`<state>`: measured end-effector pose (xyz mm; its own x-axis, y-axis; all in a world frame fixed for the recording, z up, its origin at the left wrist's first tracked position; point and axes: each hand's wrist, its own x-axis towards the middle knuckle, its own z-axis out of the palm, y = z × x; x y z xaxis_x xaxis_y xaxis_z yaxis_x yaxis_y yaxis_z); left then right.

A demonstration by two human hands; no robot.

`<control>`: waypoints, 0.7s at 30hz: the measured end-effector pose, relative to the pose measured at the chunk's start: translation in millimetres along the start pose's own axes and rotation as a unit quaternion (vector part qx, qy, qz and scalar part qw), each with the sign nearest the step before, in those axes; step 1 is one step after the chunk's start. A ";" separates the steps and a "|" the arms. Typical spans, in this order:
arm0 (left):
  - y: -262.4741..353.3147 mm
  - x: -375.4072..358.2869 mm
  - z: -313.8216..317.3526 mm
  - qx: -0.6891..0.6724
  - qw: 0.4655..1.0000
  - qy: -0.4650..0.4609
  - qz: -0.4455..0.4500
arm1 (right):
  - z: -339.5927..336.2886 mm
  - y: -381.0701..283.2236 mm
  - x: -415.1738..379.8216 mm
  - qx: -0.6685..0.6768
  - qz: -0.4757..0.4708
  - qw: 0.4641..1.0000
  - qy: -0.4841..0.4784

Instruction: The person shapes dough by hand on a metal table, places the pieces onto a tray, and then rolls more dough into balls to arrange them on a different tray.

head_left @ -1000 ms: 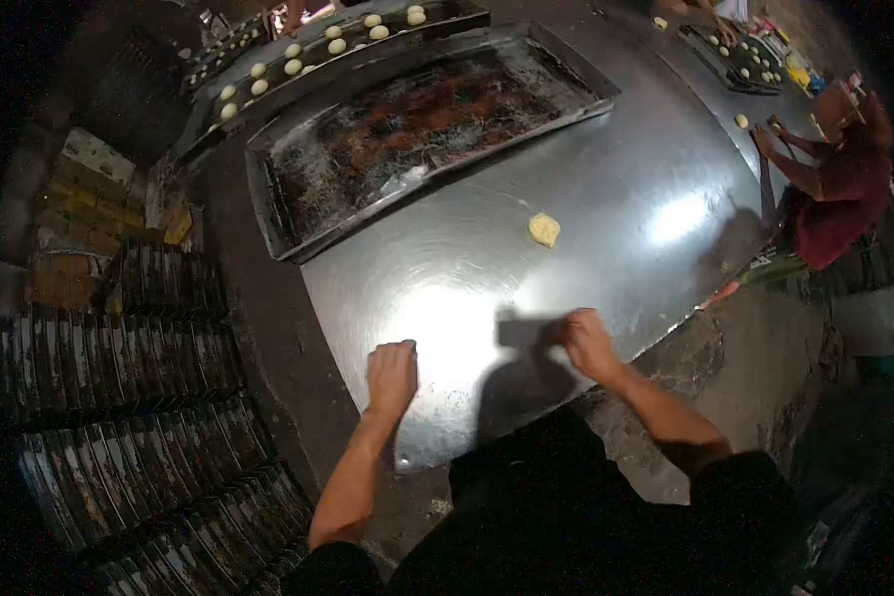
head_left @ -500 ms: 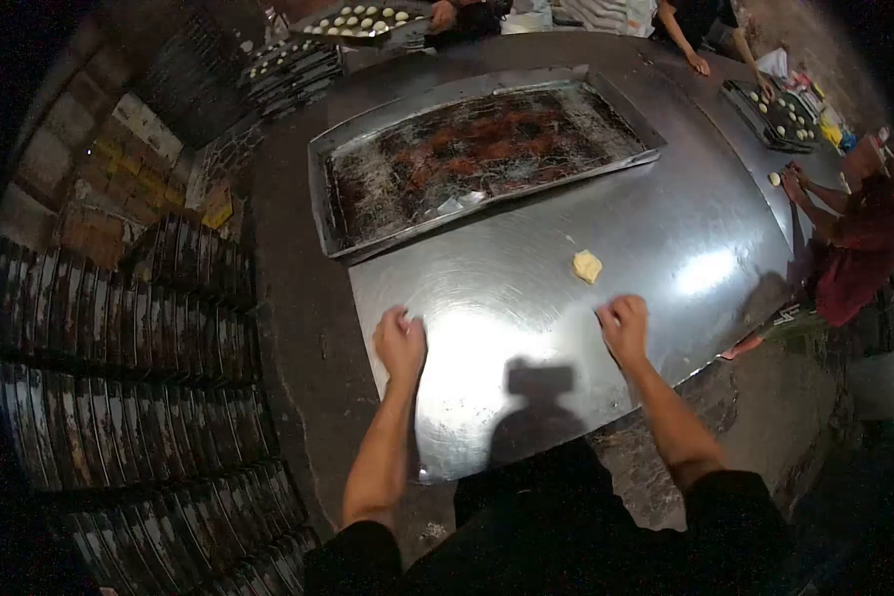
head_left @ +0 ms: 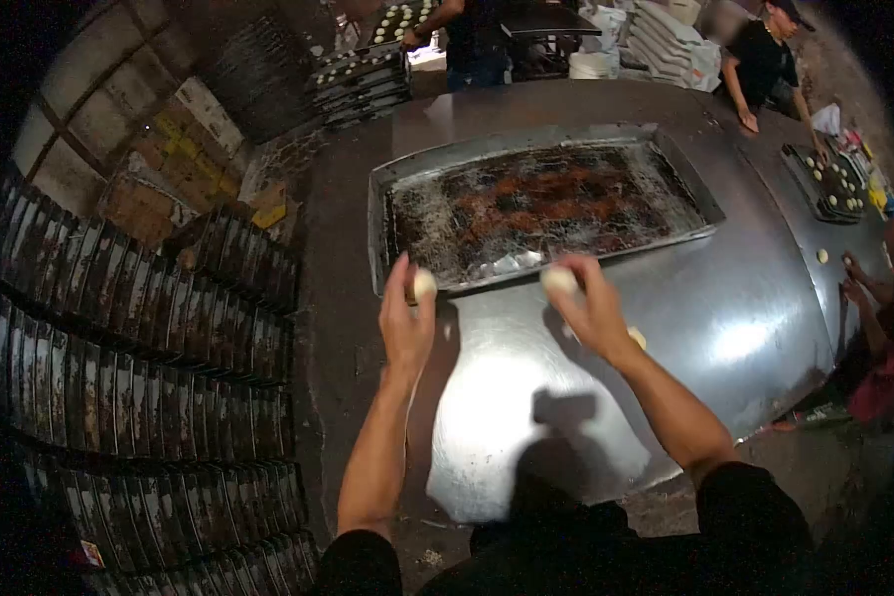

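Observation:
My left hand (head_left: 405, 323) holds a round pale dough ball (head_left: 424, 284) between thumb and fingers, near the tray's front left corner. Another dough ball (head_left: 559, 281) is in the fingers of my right hand (head_left: 593, 313), by the tray's front edge. Both hands are raised above the shiny metal sheet (head_left: 507, 387). Beyond them lies a large, worn rectangular tray (head_left: 546, 204) with a little flour-like white matter inside. A yellowish dough piece (head_left: 637, 338) on the sheet is partly hidden behind my right forearm.
Stacks of dark pans (head_left: 149, 387) fill the left side. At the back left, a person (head_left: 477, 45) handles a tray of dough balls (head_left: 399, 22). On the right, a person in black (head_left: 762, 60) reaches to a dark tray (head_left: 826, 184); another person's hands (head_left: 854, 278) are near a dough ball.
Both my hands have moved forward from the metal sheet toward the tray, and a dough ball now shows in each. The view has shifted, showing more of the back.

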<state>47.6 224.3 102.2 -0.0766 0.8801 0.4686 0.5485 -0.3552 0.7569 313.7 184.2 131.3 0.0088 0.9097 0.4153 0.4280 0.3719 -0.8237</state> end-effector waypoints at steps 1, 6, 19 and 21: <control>-4.2 27.8 8.2 0.027 0.997 0.039 0.068 | 14.5 0.7 37.5 -0.008 -0.032 0.999 0.042; -87.8 85.1 50.2 0.262 0.914 -0.299 -0.081 | 93.1 96.2 100.4 -0.192 0.031 0.978 -0.082; -10.3 -182.4 2.2 0.221 0.938 -0.262 -0.056 | -69.6 125.4 -143.1 -0.331 0.012 0.942 -0.058; -8.5 -204.1 8.2 0.295 0.914 -0.277 -0.044 | -74.4 86.0 -165.2 -0.304 0.082 0.949 0.031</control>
<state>65.4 50.3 -3.6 0.2016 0.9794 -0.0072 0.9263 -0.1883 0.3264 416.3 52.2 20.6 0.1662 0.9264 0.3379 0.8579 0.0331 -0.5127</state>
